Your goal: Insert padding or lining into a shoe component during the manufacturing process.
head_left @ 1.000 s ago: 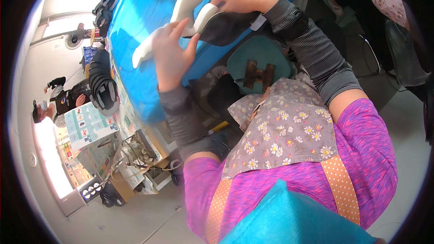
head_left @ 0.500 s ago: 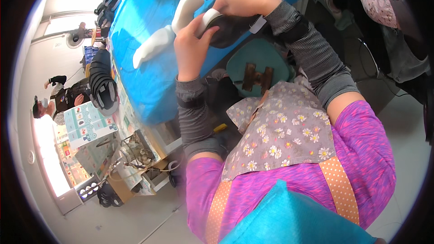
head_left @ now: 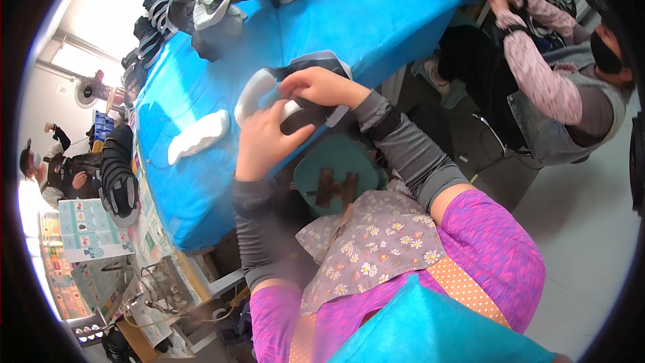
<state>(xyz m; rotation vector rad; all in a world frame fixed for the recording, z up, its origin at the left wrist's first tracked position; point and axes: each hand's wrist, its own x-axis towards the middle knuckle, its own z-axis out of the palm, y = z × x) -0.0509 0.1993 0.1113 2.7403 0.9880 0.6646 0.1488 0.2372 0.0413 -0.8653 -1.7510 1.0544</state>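
Note:
My left hand point(head_left: 261, 141) curls its fingers over the white end of a black-and-white padded piece point(head_left: 310, 60), thumb spread along its near side. My right hand point(head_left: 322, 87) grips the black part from above, fingertips close to the left hand. The piece is held at the near edge of the blue-covered table point(head_left: 262, 44); the hands hide much of its shape. Just beyond the left hand stands a smooth white curved form point(head_left: 254, 94). To its left a second white elongated form point(head_left: 199, 136) lies on the blue cover.
Dark padded articles point(head_left: 222, 0) are heaped at the far side. A stack of dark pads point(head_left: 119, 168) stands left, near a printed sheet point(head_left: 94, 228). A green stool point(head_left: 336, 168) sits below my hands. At right a co-worker's hands point(head_left: 498, 0) hold a black article.
My view has shifted, bringing more of the table and the right-hand co-worker in. My left thumb has spread away from the white end; both hands stay on the padded piece.

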